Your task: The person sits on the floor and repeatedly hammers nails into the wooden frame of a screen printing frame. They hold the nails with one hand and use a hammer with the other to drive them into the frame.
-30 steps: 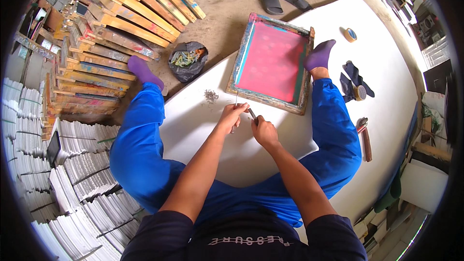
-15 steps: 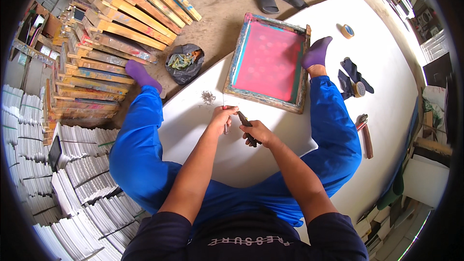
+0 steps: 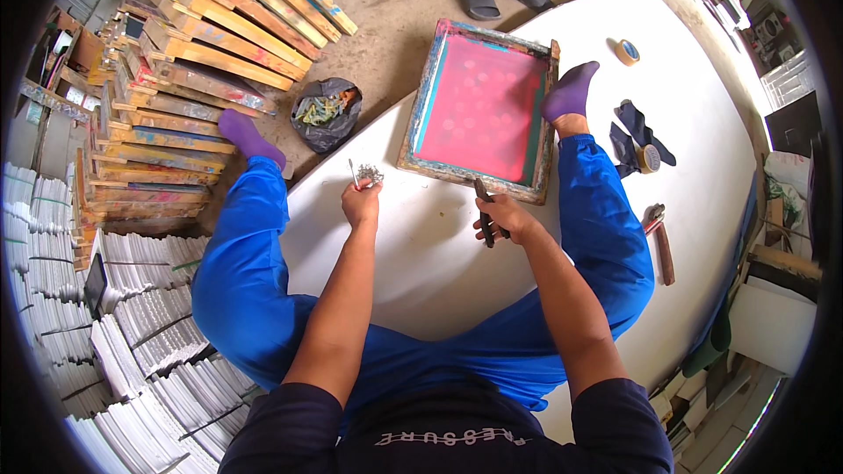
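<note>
1. The white sheet (image 3: 421, 281) runs under everything; the person's blue-clad legs (image 3: 246, 272) cover parts of it.
2. Stacked wooden frames (image 3: 176, 136) fill the upper left, their far ends lost in clutter.
3. Paper stacks (image 3: 167, 316) at lower left are cut off by the dark fisheye rim.
4. The framed pink screen (image 3: 481, 105) lies flat on the sheet, ahead of the hands; the right foot (image 3: 571, 95) hides part of its right side.
5. A black bag (image 3: 329, 136) stands left of the screen, its contents too jumbled to name.
6. The right hand (image 3: 505, 215) is just beside the screen's near edge; contact is unclear. Its grip is loosely curled around dark pliers (image 3: 480, 193); how far their jaws part is too small to tell.
7. The left hand (image 3: 360, 202), near the sheet's left edge, has its grip closed on a thin tool (image 3: 353, 171); the fingers hide the handle, and only a slim pale shaft shows.
8. Small dark bits (image 3: 371, 174) lie in a pile just beyond those fingers, individually indistinct.
</note>
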`<action>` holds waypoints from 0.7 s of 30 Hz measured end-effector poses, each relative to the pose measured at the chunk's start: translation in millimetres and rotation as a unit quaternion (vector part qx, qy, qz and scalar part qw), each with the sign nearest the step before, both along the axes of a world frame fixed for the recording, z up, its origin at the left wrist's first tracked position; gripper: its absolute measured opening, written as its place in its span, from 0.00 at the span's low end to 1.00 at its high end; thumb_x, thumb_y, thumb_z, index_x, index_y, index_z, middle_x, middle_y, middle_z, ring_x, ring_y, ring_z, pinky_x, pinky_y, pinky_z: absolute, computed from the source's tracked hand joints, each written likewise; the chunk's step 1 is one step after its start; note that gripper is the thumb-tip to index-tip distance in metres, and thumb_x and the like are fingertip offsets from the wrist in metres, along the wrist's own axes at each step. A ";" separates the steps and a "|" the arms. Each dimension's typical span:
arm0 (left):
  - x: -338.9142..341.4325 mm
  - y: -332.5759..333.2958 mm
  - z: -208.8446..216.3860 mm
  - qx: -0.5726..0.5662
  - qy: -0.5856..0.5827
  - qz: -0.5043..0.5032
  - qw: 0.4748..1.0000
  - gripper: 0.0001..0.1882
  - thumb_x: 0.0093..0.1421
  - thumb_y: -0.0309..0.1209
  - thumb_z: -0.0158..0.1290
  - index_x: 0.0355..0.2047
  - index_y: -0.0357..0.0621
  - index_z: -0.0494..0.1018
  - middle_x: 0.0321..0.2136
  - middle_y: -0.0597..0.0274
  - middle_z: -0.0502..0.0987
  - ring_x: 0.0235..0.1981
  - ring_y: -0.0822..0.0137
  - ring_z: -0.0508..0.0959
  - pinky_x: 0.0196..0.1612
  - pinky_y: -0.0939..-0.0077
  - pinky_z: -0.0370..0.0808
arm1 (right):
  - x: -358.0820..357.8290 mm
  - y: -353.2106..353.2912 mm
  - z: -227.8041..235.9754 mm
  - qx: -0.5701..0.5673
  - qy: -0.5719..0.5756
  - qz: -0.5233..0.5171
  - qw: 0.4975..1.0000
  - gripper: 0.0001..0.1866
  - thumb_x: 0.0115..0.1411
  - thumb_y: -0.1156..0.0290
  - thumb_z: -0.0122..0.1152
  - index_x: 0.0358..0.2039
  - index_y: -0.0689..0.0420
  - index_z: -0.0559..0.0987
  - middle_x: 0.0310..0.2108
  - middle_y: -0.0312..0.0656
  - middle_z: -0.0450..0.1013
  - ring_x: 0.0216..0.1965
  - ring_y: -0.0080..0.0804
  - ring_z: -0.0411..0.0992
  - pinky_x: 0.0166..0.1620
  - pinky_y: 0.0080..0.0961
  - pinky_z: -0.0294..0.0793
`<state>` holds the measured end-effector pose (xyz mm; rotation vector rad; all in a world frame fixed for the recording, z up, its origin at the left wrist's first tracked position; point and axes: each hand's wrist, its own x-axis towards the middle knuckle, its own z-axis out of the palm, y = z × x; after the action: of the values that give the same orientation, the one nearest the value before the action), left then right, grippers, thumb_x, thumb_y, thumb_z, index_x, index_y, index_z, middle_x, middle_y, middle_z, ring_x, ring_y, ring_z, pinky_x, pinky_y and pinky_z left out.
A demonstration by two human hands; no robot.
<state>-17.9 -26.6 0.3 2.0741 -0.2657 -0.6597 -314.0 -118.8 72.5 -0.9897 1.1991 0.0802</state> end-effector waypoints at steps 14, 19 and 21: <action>-8.7 0.1 -0.6 -0.036 0.001 -0.009 0.999 0.13 0.51 0.32 0.68 0.34 0.37 0.80 0.28 0.58 0.82 0.31 0.65 0.81 0.39 0.71 0.76 | 3.3 -42.1 15.1 0.068 0.070 0.068 0.993 0.24 0.69 0.56 0.52 0.54 0.64 0.66 0.35 0.58 0.77 0.30 0.48 0.81 0.29 0.45 0.82; -13.5 -2.5 2.7 -0.034 0.004 -0.001 0.999 0.11 0.53 0.32 0.66 0.30 0.38 0.80 0.25 0.62 0.80 0.28 0.68 0.79 0.37 0.71 0.75 | 8.6 -44.6 19.9 0.015 0.121 0.107 0.987 0.21 0.67 0.59 0.53 0.47 0.67 0.70 0.27 0.55 0.77 0.23 0.43 0.79 0.21 0.42 0.78; -13.4 -2.7 1.9 -0.038 0.008 0.002 0.999 0.10 0.53 0.33 0.66 0.29 0.38 0.80 0.24 0.63 0.79 0.27 0.68 0.78 0.36 0.71 0.74 | 12.8 -33.7 21.6 -0.038 0.124 0.108 0.986 0.18 0.66 0.62 0.53 0.41 0.69 0.72 0.24 0.52 0.76 0.18 0.40 0.76 0.17 0.39 0.75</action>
<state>-31.2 -29.3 2.2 1.9952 -0.2730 -0.6525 -301.2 -152.5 94.1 -1.2012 1.3250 0.3383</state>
